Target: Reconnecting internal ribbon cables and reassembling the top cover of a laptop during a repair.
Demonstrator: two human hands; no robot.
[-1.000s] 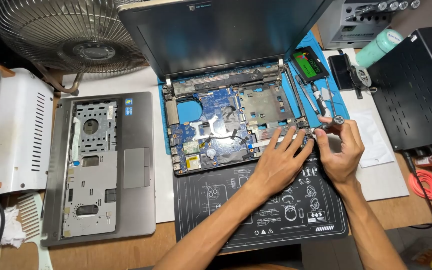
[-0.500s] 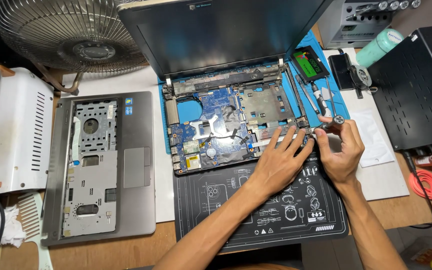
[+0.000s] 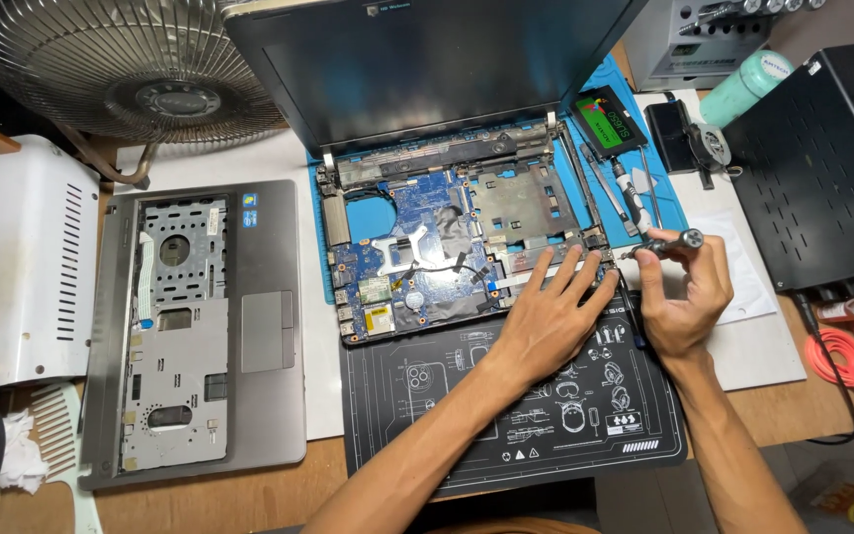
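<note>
- The opened grey laptop base with its blue motherboard exposed (image 3: 427, 247) lies partly on a blue mat and partly on a black printed work mat (image 3: 516, 405), its dark screen tilted up behind it
- The left hand (image 3: 546, 316) rests flat on the front right corner of that laptop base, fingers spread apart and gripping nothing
- The right hand (image 3: 682, 292) sits just right of the same corner, fingers clamped on a slim dark screwdriver with a silver tip (image 3: 666, 242) that points left toward the corner
- The two hands are close together but do not touch
- Left of the laptop base, apart from it, a grey palm-rest cover with a touchpad (image 3: 200, 326) lies on the white surface (image 3: 773, 346)
- Behind the laptop base to the left stands a round metal fan (image 3: 140, 69)
- Right of the laptop base lie a black drive with a green label (image 3: 607, 121), a mint-green bottle (image 3: 743, 89) and a black perforated metal case (image 3: 822, 158)
- An orange coiled cable (image 3: 842, 361) lies far right of the base
</note>
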